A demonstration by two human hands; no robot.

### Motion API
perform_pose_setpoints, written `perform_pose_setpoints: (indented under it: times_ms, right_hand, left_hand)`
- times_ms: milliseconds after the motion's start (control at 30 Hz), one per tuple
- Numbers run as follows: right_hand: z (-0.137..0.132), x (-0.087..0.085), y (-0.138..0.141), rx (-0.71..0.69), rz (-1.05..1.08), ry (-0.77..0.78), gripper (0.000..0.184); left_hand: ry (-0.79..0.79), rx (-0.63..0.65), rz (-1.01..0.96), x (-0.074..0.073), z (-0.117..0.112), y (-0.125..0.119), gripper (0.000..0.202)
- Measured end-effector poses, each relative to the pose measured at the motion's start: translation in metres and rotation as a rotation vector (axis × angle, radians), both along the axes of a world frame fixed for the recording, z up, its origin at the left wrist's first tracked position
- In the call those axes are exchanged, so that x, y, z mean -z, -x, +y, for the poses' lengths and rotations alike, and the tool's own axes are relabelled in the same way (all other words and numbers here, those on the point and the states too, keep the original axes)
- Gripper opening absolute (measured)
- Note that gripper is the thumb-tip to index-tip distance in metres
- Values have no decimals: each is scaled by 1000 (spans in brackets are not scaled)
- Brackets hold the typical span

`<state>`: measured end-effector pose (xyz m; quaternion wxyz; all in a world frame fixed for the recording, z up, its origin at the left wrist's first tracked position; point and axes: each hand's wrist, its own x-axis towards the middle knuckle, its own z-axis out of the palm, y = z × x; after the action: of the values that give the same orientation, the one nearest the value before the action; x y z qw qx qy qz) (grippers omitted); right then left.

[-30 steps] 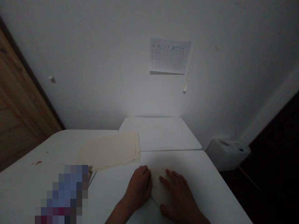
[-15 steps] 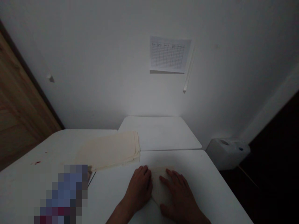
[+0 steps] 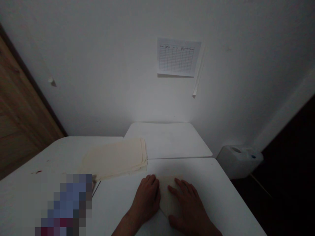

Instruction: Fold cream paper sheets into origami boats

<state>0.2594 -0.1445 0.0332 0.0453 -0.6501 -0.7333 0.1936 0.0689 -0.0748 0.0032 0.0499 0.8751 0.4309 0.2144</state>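
A pale, thin, flat sheet (image 3: 166, 197) lies on the white table in front of me, partly hidden by both hands; its material is hard to make out in the dim light. My left hand (image 3: 148, 198) is closed at the sheet's left edge, fingers curled together. Across its right side rests my right hand (image 3: 187, 203), palm down with fingers spread. A stack of similar cream sheets (image 3: 115, 157), rounded at the left end, lies on the table beyond my left hand.
White tabletops (image 3: 169, 141) meet with seams against the wall. A printed table on paper (image 3: 178, 57) hangs there. At the right, below table height, stands a white container (image 3: 237, 162). A blurred, pixelated patch (image 3: 66, 205) covers the lower left. Wooden boards (image 3: 22, 95) edge the left.
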Motion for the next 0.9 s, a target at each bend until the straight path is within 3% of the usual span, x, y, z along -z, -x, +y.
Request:
perform_pose_setpoints:
  times_ms: [300,700,900]
  right_hand:
    - [-1,-6,1,-8,0,-3,83]
    - [-2,-5,0,-4,14,-15,82]
    - [-1,1,-2,-12,23,-27,82]
  left_hand:
    - [-70,18,48,-7,-4,-3,21]
    - [-59,166,23,-8,-6,-4,17]
    - [-25,216,4,-16,-15,1,15]
